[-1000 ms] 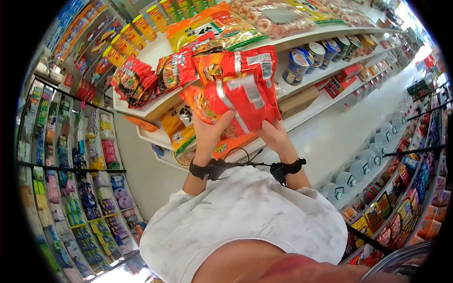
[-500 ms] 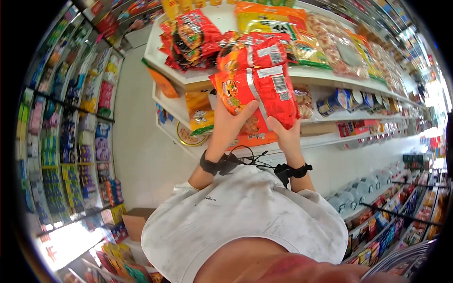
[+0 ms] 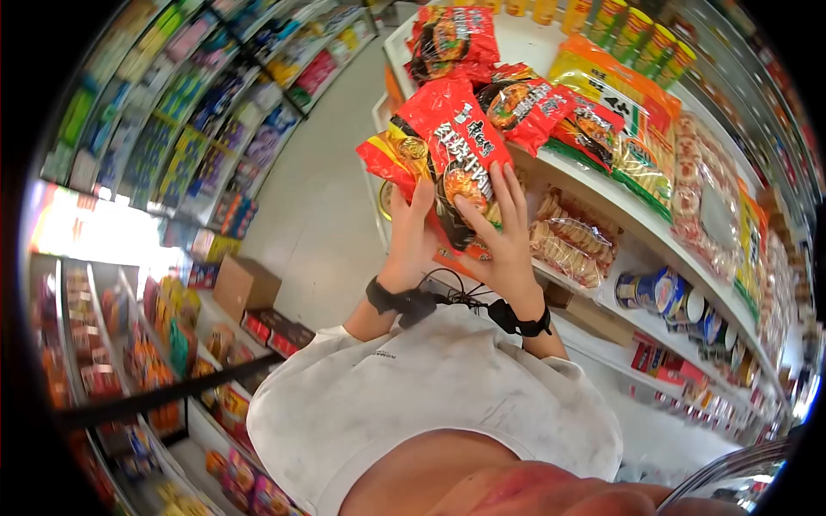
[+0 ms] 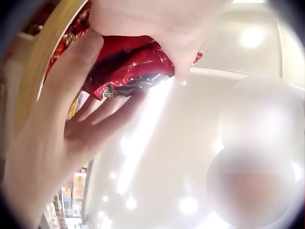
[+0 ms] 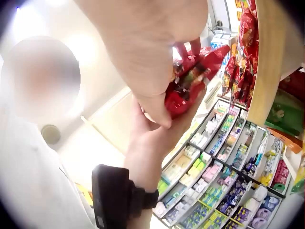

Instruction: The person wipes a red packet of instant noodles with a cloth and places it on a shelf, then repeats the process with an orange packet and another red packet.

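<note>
A red instant noodle packet (image 3: 456, 146) with white lettering and a noodle-bowl picture is held face up in front of the shelf. My left hand (image 3: 408, 241) grips its lower left part, thumb on the front; in the left wrist view, the fingers (image 4: 107, 112) reach underneath the packet (image 4: 138, 67). My right hand (image 3: 509, 249) holds the lower right side, its fingers spread over the printed front. In the right wrist view, the packet (image 5: 183, 95) shows partly behind the right hand (image 5: 143, 52).
More red noodle packets (image 3: 520, 107) lie on the white shelf (image 3: 602, 176) just beyond, beside large yellow-orange bags (image 3: 619, 112). Below are bagged round noodle cakes (image 3: 572, 241) and blue cups (image 3: 645, 291). A cardboard box (image 3: 245, 288) stands at the left by stocked racks.
The packet has been turned from its barcoded back to its printed front. The right hand has shifted from its lower edge onto the front. The head view has swung round to the left.
</note>
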Motion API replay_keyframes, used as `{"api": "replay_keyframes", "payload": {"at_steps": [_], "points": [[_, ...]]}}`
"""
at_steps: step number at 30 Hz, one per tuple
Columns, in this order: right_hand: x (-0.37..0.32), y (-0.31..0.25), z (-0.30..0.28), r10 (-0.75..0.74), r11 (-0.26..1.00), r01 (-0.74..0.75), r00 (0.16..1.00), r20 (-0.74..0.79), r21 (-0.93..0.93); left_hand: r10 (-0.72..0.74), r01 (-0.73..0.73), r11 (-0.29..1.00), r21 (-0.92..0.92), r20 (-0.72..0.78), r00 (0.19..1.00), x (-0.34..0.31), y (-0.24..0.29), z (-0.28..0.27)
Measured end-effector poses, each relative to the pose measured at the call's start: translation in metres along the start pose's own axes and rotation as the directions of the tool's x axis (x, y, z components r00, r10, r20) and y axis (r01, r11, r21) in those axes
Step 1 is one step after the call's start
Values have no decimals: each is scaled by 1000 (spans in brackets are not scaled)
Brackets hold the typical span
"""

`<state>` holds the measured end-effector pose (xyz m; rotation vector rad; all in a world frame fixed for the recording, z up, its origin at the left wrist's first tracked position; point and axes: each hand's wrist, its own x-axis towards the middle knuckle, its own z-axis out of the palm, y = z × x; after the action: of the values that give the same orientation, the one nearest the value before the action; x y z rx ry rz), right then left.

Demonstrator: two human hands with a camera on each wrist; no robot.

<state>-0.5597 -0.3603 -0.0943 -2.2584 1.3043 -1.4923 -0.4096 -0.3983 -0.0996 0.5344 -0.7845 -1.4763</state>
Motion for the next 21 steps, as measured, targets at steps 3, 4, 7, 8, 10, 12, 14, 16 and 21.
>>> {"api": "replay_keyframes", "payload": {"at_steps": [3, 4, 7, 8, 10, 12, 14, 16, 21], "points": [[-14, -8, -10, -32, 996, 24, 995, 95, 88, 62, -53, 996, 67, -141, 988, -17, 6, 9], [-18, -10, -15, -65, 994, 54, 991, 120, 95, 72, -68, 997, 28, -189, 979, -25, 8, 8], [-33, 5, -10, -3, 963, -30, 993, 121, 267, 129, -116, 991, 61, -271, 954, -50, 21, 1], [-37, 8, -3, 49, 941, -87, 991, 121, 328, 138, -115, 989, 96, -281, 950, -59, 28, -2], [-25, -4, 6, 148, 884, -189, 981, 127, 428, 72, -49, 996, 78, -333, 940, -82, 39, -16], [-18, -18, 24, 240, 680, -376, 926, 293, 630, 14, -11, 1000, 8, -411, 912, -106, 33, -44], [-20, -39, 38, 194, 275, -661, 749, 633, 698, 172, -159, 985, 64, -382, 908, -131, 59, -34], [-32, -48, 61, 121, 171, -779, 625, 771, 604, 190, -146, 979, 139, -391, 901, -160, 85, -46], [-48, -113, 131, -113, 140, -822, 541, 834, 552, 443, -308, 882, 357, -403, 801, -242, 147, -91]]}}
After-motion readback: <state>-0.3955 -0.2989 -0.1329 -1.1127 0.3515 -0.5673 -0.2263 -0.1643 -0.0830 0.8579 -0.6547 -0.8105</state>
